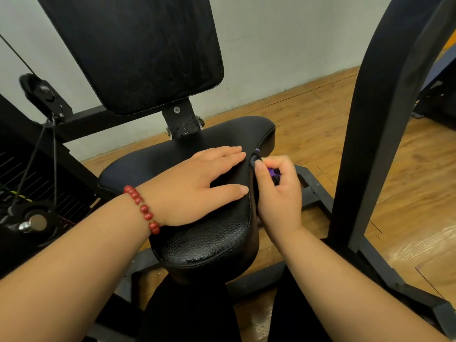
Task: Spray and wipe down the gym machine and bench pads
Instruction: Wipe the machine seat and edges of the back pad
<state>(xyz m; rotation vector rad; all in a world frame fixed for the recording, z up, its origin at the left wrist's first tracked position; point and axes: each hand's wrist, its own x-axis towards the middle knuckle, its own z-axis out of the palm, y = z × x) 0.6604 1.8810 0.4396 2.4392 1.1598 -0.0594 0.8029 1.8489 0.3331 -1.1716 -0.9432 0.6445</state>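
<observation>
A black padded seat of a gym machine fills the middle of the head view, with a black back pad standing upright behind it. My left hand, a red bead bracelet on its wrist, lies flat on the seat with its fingers straight. My right hand is at the seat's right edge. Its fingers curl round a small dark and purple thing, pressed against the seat's side seam. What that thing is cannot be told.
A thick black frame post rises at the right, with base bars on the wooden floor. At the left are a pulley, cables and a weight stack. A pale wall runs behind.
</observation>
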